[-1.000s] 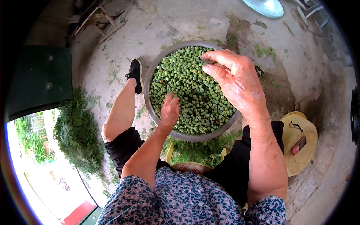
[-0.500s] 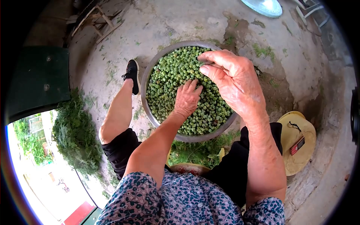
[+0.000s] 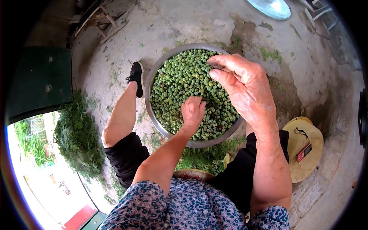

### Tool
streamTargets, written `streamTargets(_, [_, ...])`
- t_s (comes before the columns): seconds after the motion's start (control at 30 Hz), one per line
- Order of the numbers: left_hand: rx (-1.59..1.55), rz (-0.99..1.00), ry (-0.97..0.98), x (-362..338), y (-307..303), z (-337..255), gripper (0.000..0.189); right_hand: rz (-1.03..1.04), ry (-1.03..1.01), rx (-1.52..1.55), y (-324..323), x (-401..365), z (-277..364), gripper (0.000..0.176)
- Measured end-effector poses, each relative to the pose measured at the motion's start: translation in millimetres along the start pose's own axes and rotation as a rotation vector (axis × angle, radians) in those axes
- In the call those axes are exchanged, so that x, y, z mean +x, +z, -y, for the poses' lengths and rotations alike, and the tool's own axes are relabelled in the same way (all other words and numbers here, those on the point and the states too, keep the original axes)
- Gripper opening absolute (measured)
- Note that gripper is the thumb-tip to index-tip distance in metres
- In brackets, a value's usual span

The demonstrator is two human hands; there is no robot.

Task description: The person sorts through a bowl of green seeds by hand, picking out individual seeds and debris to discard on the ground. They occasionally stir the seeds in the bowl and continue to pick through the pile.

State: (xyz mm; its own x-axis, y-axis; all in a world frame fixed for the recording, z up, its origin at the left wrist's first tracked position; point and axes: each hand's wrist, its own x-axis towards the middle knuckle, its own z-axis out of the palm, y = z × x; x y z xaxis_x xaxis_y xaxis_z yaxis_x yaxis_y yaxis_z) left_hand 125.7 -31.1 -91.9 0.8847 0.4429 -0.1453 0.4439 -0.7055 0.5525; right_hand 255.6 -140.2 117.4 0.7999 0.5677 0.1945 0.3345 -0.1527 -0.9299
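A wide metal basin (image 3: 151, 111) full of small round green pods (image 3: 176, 76) rests in front of me. My left hand (image 3: 193, 111) is down on the pods near the middle, its fingers curled in; what they hold, if anything, is hidden. Above the basin's right side, my right hand (image 3: 245, 82) is raised, thumb and forefinger apart with a gap between the tips. Nothing can be seen between them, and its other fingers are curled behind.
Leafy green plants (image 3: 78, 138) are heaped at the left, with more (image 3: 203, 157) below the basin. A red phone (image 3: 304, 152) lies on a yellow stool (image 3: 306, 168) at the right. A wooden frame (image 3: 100, 23) and a round silvery lid (image 3: 271, 8) are farther off.
My left hand has moved slightly down over the pods and its fingers have curled in more. My right hand has shifted a little right, with its thumb and forefinger still apart.
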Motion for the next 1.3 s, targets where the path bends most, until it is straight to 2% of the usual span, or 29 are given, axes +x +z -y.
streamTargets(0.1, [-0.065,-0.045,-0.17,13.3,12.6,-13.4,0.026,0.028,0.024,-0.016,-2.3,-0.6,1.1,0.02])
streamTargets(0.17, [-0.053,-0.023,-0.188,17.9,16.3,-16.7,0.029,0.029,0.023,-0.008,-2.2,-0.5,-0.5,0.02])
streamTargets(0.37, [0.088,0.01,-0.175,23.7,22.2,-23.1,0.032,0.038,0.121,0.11,-6.8,-0.3,7.3,0.019])
streamTargets(0.63, [0.0,-0.027,-0.209,28.1,15.5,-30.6,0.021,0.035,0.067,0.03,-9.8,-2.1,3.5,0.019])
streamTargets(0.67, [0.055,-0.058,-0.154,29.6,23.4,-23.9,0.018,0.035,0.069,0.023,-9.6,-1.9,3.6,0.019])
streamTargets(0.9, [-0.231,-0.081,-0.288,34.8,18.9,-21.4,0.019,0.024,0.002,-0.004,-9.5,-1.7,-0.5,0.018])
streamTargets(0.97, [-0.408,-0.06,-0.294,30.3,16.4,-9.1,0.02,0.021,0.012,0.008,-10.6,-1.2,-0.9,0.019])
streamTargets(1.0, [-0.421,-0.06,-0.209,23.1,7.0,-6.9,0.022,0.019,0.018,0.015,-10.9,-0.7,-0.8,0.019])
streamTargets(1.03, [-0.397,-0.071,-0.143,13.0,0.9,-4.0,0.023,0.001,0.02,0.02,-10.9,0.1,0.1,0.019])
streamTargets(1.1, [-0.4,0.079,-0.213,-14.3,-13.7,-3.3,0.025,-0.03,0.03,0.04,-9.1,-0.2,3.7,0.017])
streamTargets(1.17, [-0.306,0.194,-0.179,-44.4,-21.2,2.7,0.024,-0.013,0.048,0.046,-8.2,-1.1,4.5,0.017])
streamTargets(1.2, [-0.276,0.119,-0.126,-55.7,-20.8,6.8,0.022,-0.007,0.051,0.033,-8.2,-1.3,5.1,0.018])
streamTargets(1.3, [-0.474,-0.065,-0.417,-70.7,-23.2,15.4,0.018,-0.002,0.029,-0.015,-7.9,-1.9,4.3,0.018])
